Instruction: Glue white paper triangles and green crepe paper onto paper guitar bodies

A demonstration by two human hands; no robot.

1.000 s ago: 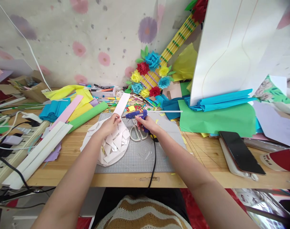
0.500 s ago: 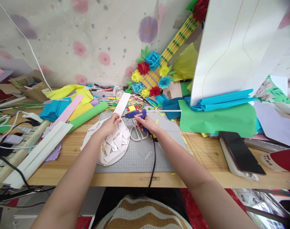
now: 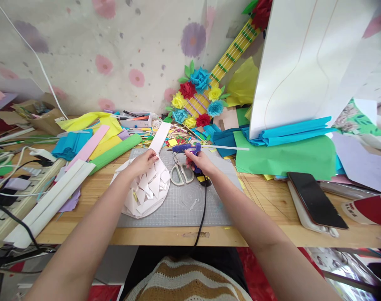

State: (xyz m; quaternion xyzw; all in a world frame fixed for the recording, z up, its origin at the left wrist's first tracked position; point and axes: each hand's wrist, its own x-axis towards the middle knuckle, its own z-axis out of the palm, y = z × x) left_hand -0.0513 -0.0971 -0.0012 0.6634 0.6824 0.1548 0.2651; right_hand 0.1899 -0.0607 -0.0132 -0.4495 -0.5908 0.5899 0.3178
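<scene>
My left hand (image 3: 145, 162) is closed, its fingers pinching the white paper piece (image 3: 151, 196), a rounded body with many folded flaps and a long flat strip reaching away from me. In my right hand (image 3: 196, 161) is a blue glue gun (image 3: 184, 148), gripped by its handle. Its nozzle points left toward the paper, apart from it, and a long white glue stick (image 3: 231, 147) sticks out of the back. Scissors with pale handles (image 3: 178, 175) lie on the grey cutting mat (image 3: 178, 211) between my hands. A black and yellow tool (image 3: 204, 180) sits beneath the glue gun.
A yellow paper guitar with flowers (image 3: 206, 98) leans on the wall; a white board (image 3: 290, 67) stands right. Coloured paper (image 3: 284, 154) and a phone (image 3: 317, 200) lie right. Rolled paper (image 3: 115, 154) and a power strip (image 3: 30, 192) are left. The gun's black cord (image 3: 204, 213) crosses the mat.
My right hand has moved slightly right with the glue gun, drawing its nozzle away from the paper and uncovering more of the scissors. My left hand still holds the paper piece.
</scene>
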